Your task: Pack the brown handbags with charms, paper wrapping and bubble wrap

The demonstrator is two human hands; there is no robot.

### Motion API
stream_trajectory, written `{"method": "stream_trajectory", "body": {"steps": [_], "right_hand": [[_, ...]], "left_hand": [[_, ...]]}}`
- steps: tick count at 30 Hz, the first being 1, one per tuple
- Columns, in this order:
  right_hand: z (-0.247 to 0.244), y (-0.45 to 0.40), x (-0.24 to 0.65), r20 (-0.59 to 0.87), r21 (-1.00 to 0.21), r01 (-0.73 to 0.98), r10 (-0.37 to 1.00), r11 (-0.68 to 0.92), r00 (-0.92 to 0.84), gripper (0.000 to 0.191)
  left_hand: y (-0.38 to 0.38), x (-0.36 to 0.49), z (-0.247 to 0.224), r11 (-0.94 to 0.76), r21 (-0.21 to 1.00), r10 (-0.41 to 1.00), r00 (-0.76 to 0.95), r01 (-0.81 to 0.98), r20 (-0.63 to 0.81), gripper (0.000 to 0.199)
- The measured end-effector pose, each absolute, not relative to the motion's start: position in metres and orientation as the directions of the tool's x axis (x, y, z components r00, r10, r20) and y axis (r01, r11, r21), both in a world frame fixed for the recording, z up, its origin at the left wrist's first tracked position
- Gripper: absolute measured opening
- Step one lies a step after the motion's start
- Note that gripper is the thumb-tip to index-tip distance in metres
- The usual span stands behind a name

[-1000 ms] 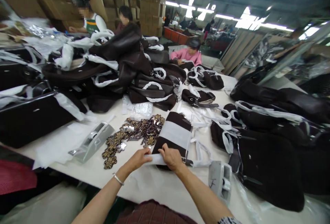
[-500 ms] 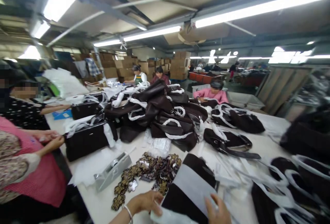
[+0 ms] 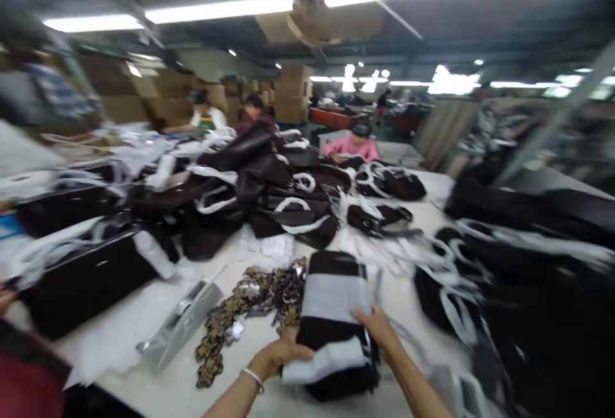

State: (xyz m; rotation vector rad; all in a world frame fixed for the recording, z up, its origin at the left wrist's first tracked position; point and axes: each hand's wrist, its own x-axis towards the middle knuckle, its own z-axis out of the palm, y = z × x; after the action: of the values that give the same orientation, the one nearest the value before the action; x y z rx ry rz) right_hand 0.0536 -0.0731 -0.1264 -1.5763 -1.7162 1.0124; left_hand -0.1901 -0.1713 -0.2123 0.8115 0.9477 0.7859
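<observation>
A dark brown bag (image 3: 321, 334) lies on the table right in front of me, with a wide pale band (image 3: 331, 296) across its middle. A whitish strip (image 3: 329, 363) crosses its near end. My left hand (image 3: 284, 352), with a white bracelet at the wrist, grips the near left edge, thumb on top. On the opposite side, my right hand (image 3: 375, 329) is closed on the right edge, its fingertips reaching the pale band. Some fingers of both hands are hidden by the bag. Flower-shaped brown and gold pieces (image 3: 214, 344) lie in a heap left of it.
A grey tape dispenser (image 3: 185, 322) stands to the left. Behind is a large pile of dark bags (image 3: 288, 213) with white-wrapped handles. More dark bags (image 3: 542, 302) crowd the right side. People, one in a pink top (image 3: 353, 149), are across the table (image 3: 250, 363).
My view has swung to the right. The bag has turned more upright in view and shows more of its near end. My right hand has moved from its top to its right edge.
</observation>
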Motion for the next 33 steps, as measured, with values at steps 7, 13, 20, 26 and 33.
{"method": "stream_trajectory", "body": {"steps": [7, 13, 20, 26, 33], "right_hand": [[-0.043, -0.091, -0.013, -0.061, -0.553, 0.831, 0.993, 0.054, -0.105, 0.04], [-0.005, -0.145, -0.069, 0.157, -0.421, 0.875, 0.969, 0.239, -0.189, 0.043], [0.013, -0.15, -0.098, 0.169, -0.648, 0.722, 0.97, 0.243, -0.175, 0.036], [0.036, -0.116, -0.046, -0.086, -0.871, 0.49, 0.972, 0.032, -0.217, 0.03], [0.068, -0.082, 0.013, -0.352, -0.931, 0.166, 0.921, -0.325, -0.169, 0.054]], "left_hand": [[-0.204, -0.177, -0.204, 0.601, 0.632, 0.799, 0.362, -0.489, -0.48, 0.079], [-0.207, -0.233, -0.185, 0.586, 0.642, 0.807, 0.426, -0.494, -0.408, 0.074], [-0.221, -0.296, -0.149, 0.466, 0.814, 0.868, 0.356, -0.348, -0.345, 0.075], [-0.223, -0.354, -0.14, 0.396, 0.899, 0.84, 0.323, 0.184, -0.436, 0.072], [-0.211, -0.356, -0.109, 0.335, 0.936, 0.903, 0.318, -0.105, -0.288, 0.07]]}}
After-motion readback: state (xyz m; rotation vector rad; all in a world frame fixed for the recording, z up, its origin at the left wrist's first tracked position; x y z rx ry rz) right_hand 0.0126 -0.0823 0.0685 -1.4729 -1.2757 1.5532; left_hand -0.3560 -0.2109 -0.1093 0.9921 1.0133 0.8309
